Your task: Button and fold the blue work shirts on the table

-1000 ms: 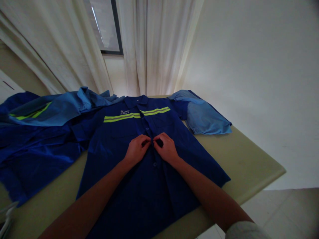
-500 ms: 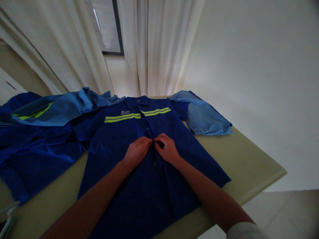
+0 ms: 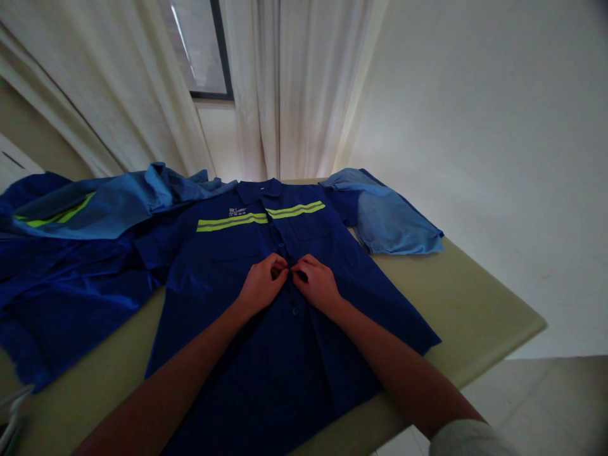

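A dark blue work shirt (image 3: 223,253) with a yellow-green reflective stripe across the chest lies face up, collar at the far end. At the middle of its front placket my left hand (image 3: 263,282) pinches the fabric, thumb against fingertips. Right beside it my right hand (image 3: 316,282) pinches the opposite front edge, the fingertips of both hands nearly meeting. Whatever button sits between the fingers is hidden. One button (image 3: 280,246) shows just above the hands, and another button (image 3: 295,311) shows below them.
More blue garments (image 3: 109,215) lie heaped on the left, one with a reflective stripe. A light blue piece of clothing (image 3: 399,221) rests at the right shoulder. The pale table (image 3: 479,297) ends at a right corner. Curtains (image 3: 304,82) hang behind; a white object (image 3: 16,402) is at lower left.
The left hand's thumb and fingers have bowed apart into a ring, tips still together. My right hand stays pinched at almost the same spot. The view has shifted slightly.
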`<move>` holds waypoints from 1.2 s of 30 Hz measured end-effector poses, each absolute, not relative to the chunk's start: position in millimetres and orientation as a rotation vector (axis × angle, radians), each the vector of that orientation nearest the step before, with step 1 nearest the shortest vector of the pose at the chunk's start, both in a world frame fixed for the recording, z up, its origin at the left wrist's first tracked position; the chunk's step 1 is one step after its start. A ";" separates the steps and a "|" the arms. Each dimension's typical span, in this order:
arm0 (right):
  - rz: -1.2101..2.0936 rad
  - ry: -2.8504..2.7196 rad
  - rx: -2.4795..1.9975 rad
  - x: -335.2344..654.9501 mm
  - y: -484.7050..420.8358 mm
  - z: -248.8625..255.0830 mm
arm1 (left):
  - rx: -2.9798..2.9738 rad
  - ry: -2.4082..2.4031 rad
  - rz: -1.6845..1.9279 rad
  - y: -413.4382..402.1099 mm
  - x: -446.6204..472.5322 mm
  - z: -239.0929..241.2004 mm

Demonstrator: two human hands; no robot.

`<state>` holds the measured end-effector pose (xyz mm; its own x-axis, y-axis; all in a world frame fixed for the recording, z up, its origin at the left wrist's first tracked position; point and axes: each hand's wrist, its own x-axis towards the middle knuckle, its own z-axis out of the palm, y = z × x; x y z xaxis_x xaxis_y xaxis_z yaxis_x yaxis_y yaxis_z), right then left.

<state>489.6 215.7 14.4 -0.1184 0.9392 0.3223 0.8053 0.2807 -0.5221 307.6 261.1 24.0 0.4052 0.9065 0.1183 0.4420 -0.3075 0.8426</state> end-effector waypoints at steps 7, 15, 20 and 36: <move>0.284 -2.033 -1.546 490.0 216.1 16.6 | 2.043 1.252 0.763 264.0 306.0 18.6; 0.367 -1.872 -1.512 493.2 220.9 14.9 | 2.686 1.098 0.703 257.7 302.6 19.3; 0.490 -1.792 -1.538 495.8 227.6 15.6 | 2.969 1.047 0.627 255.7 302.8 23.8; 0.391 -2.078 -1.604 495.6 201.5 40.4 | 2.832 1.074 0.496 262.5 299.7 23.7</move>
